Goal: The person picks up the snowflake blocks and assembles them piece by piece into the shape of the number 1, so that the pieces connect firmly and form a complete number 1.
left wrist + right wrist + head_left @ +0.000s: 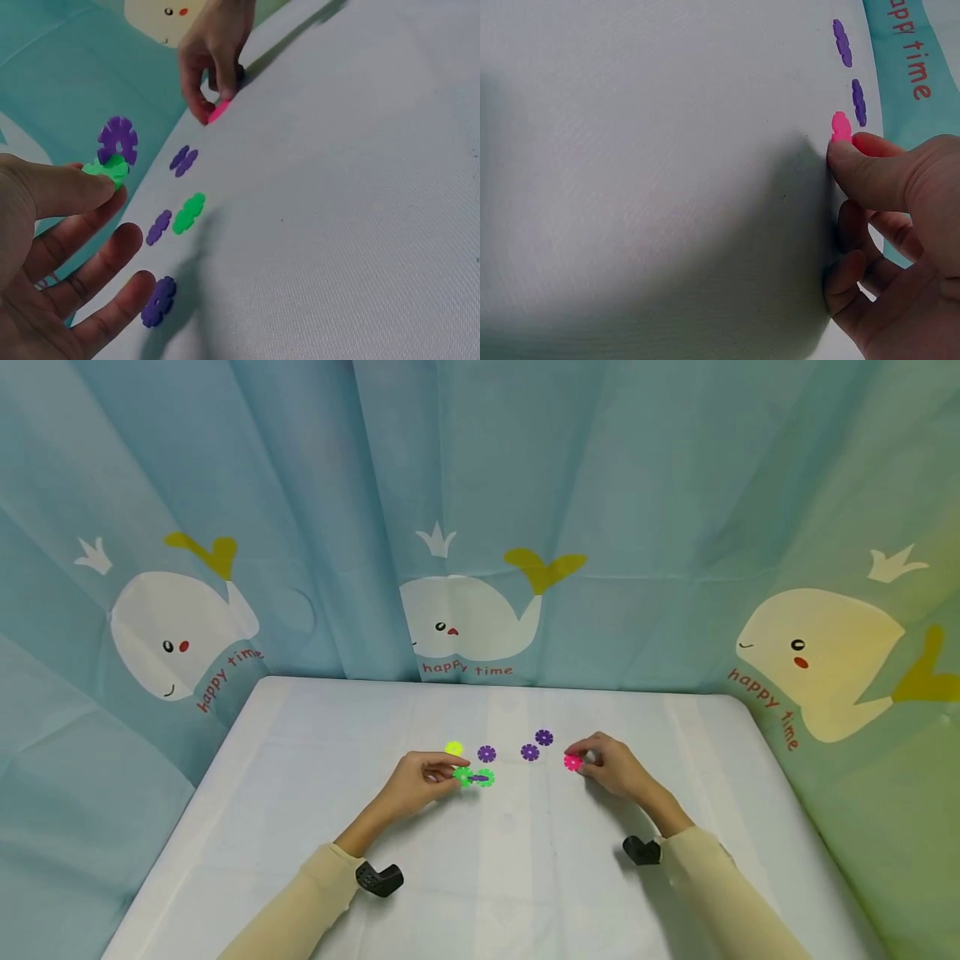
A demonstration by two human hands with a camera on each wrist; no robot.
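My left hand (422, 783) pinches a green snowflake disc (112, 171) between thumb and forefinger, its other fingers spread. A purple snowflake disc (118, 140) is slotted crosswise into that green one. Another green disc (188, 214) lies on the table just beyond the pair. On the other side, my right hand (613, 767) pinches a pink snowflake disc (841, 127) by its edge, close over the tabletop; the disc is partly covered by the thumb.
Two purple discs (530, 752) lie on the white table (495, 877) left of the pink one. A purple disc (487, 753) and a yellow disc (453, 748) lie behind the left hand. A whale-print curtain (637, 568) hangs along the far edge.
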